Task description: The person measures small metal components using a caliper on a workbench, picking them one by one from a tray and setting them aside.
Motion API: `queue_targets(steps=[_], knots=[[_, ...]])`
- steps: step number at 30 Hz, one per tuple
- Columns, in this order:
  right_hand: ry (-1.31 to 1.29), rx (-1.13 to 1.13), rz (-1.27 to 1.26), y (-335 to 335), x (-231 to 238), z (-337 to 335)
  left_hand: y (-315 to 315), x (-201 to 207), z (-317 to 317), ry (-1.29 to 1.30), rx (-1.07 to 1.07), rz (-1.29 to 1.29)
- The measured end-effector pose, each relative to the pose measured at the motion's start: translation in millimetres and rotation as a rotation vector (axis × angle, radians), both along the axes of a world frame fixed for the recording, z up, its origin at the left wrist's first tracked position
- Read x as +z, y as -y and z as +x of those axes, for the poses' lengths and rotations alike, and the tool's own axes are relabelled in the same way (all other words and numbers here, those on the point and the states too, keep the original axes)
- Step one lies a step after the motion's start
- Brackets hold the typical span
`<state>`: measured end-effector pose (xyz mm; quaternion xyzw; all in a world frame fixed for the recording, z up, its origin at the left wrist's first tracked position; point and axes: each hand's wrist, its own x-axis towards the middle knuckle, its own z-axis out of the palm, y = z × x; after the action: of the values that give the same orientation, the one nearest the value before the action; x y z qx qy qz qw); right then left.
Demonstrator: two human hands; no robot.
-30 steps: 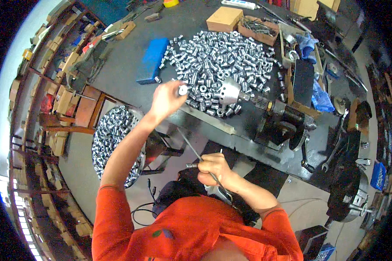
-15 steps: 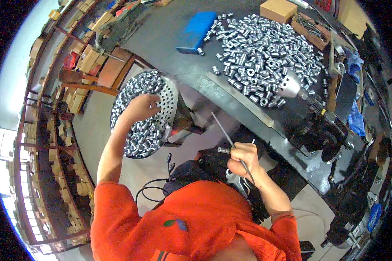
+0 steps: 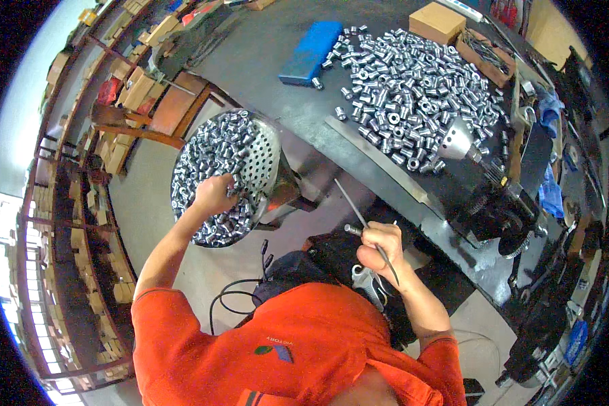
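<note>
My left hand (image 3: 216,195) is on the heap of small silvery metal sleeves (image 3: 213,145) that fills much of a round perforated metal basket (image 3: 261,157). Its fingers are curled in among the parts; whether a sleeve is between them is hidden. Closed in a fist, my right hand (image 3: 382,243) grips a thin grey metal rod (image 3: 351,201), which slants up to the left and pokes out below the fist. A short metal cylinder (image 3: 352,230) sticks out on the left side of that same fist.
A dark workbench carries a large pile of similar sleeves (image 3: 413,88), a blue case (image 3: 311,53), a cardboard box (image 3: 436,22) and a tray of thin rods (image 3: 485,54). A machine with a cone-shaped head (image 3: 455,140) stands at the right. A wooden chair (image 3: 176,108) is behind the basket.
My left hand has moved down and nearer over the sleeves, away from the bare perforated part of the basket. The right hand keeps its grip, almost in place.
</note>
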<state>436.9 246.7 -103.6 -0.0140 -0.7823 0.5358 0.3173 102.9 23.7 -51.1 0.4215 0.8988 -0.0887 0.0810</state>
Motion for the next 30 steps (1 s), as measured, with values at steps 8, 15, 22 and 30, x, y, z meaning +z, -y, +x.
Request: queue_targets(steps=[8,15,22,30], knots=[[0.041,0.024,-0.033,-1.7,-1.7,6.2,-53.5,43.6,46.7,0.857,0.242,0.641],[0.032,0.056,-0.082,-3.9,5.7,10.2,-105.4,29.6,126.8,1.856,0.236,0.653],[0.047,0.011,-0.115,-8.9,3.4,11.6,-115.5,11.4,145.3,1.85,0.449,0.569],[0.09,0.003,-0.081,-10.2,7.3,10.9,-122.1,25.2,156.3,1.384,0.107,0.428]])
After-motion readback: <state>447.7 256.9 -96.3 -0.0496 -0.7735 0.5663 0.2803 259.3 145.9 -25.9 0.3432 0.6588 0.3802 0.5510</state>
